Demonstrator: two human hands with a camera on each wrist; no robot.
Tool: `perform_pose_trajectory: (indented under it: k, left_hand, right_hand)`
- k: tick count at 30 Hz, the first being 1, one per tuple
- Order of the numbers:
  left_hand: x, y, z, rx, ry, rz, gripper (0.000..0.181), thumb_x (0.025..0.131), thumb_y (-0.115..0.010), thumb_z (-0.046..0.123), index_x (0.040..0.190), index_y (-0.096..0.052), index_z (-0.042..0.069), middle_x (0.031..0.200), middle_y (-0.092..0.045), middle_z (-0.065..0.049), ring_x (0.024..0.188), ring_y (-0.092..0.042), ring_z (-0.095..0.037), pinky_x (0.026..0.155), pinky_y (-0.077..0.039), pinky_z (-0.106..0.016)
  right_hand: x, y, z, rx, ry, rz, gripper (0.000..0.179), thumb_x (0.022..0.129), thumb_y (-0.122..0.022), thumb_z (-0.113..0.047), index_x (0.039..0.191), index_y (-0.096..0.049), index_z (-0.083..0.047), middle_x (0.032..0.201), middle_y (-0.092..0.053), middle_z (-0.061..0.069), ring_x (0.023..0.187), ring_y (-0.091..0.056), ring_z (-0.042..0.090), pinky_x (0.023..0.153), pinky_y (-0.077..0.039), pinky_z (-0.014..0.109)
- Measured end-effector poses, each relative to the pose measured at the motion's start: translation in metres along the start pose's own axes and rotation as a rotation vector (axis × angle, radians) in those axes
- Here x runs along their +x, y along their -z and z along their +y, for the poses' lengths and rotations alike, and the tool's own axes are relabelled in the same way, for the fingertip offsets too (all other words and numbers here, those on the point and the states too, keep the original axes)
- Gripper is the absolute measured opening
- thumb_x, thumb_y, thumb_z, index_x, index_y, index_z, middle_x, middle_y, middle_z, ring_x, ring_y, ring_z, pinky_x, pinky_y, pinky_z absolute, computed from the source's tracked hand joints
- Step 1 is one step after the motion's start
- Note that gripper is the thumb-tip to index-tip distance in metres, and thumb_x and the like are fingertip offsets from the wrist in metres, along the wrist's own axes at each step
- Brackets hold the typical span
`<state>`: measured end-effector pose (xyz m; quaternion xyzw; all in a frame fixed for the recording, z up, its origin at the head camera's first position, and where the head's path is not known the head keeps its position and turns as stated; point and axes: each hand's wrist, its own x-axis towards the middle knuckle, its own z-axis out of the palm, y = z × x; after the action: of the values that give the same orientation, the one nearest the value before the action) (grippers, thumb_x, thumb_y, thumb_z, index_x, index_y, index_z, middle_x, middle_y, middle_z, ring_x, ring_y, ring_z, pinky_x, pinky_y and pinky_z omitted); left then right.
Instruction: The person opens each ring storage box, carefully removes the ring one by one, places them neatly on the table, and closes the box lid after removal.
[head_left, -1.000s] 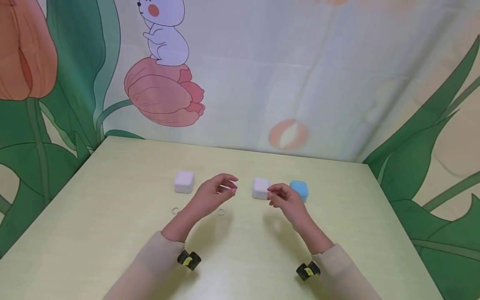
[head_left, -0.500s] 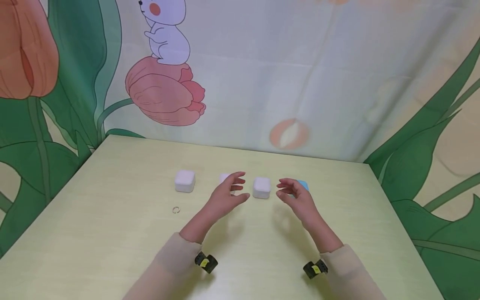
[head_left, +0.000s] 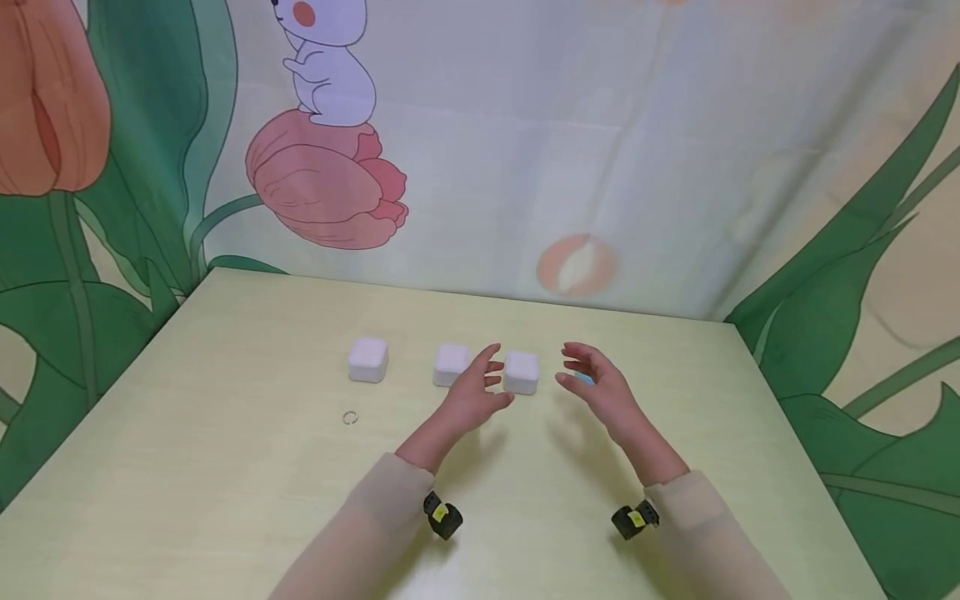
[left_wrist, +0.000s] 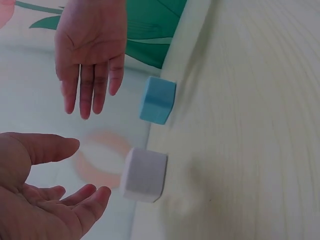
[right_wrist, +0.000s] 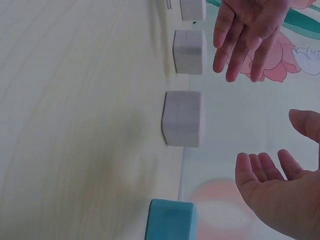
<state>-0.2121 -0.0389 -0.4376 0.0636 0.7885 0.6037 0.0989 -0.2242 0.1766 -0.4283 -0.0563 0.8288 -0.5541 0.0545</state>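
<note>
My left hand (head_left: 471,400) hovers over the table with fingers spread and holds nothing. It partly covers the middle pale box (head_left: 451,363), and another pale box (head_left: 522,372) stands just beyond its fingertips. To the right, my right hand (head_left: 606,392) is held up with thumb and fingers apart, nothing between them. Behind it the blue box (head_left: 584,378) is mostly hidden in the head view; the left wrist view shows this blue box (left_wrist: 158,100) whole. A third pale box (head_left: 368,360) is at the left. In front of it lies a small open ring (head_left: 350,417).
The boxes stand in a row across the pale wooden table (head_left: 187,442). A printed curtain (head_left: 465,167) with flowers hangs behind the table's back edge. Each wrist carries a small black camera, such as the left one (head_left: 442,515).
My left hand has moved right and its fingers have spread, uncovering the middle pale box. A second small ring, seen earlier, is out of sight now. My right hand has shifted slightly right and opened wider.
</note>
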Motion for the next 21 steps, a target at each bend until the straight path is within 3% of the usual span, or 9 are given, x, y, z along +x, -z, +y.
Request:
perform_pose_trajectory:
  k: [9,21]
  left_hand:
    - [0.021,-0.011,-0.01,0.087,0.018,0.054,0.081,0.086,-0.065,-0.006,0.159,-0.029,0.0,0.161,-0.039,-0.025,0.15,-0.039,-0.042,0.118,-0.042,-0.053]
    - [0.042,-0.024,-0.018,0.106,0.043,0.087,0.09,0.077,-0.067,-0.012,0.158,-0.031,0.0,0.16,-0.041,-0.026,0.145,-0.045,-0.042,0.115,-0.044,-0.053]
  right_hand:
    - [0.012,-0.005,0.006,0.05,-0.046,-0.012,0.058,0.1,-0.06,-0.007,0.153,-0.038,0.002,0.16,-0.041,0.023,0.15,-0.039,0.039,0.124,-0.036,0.052]
    - [0.031,-0.011,0.011,0.161,-0.096,-0.06,0.062,0.102,-0.056,-0.011,0.157,-0.031,0.003,0.166,-0.03,0.022,0.157,-0.028,0.037,0.127,-0.031,0.052]
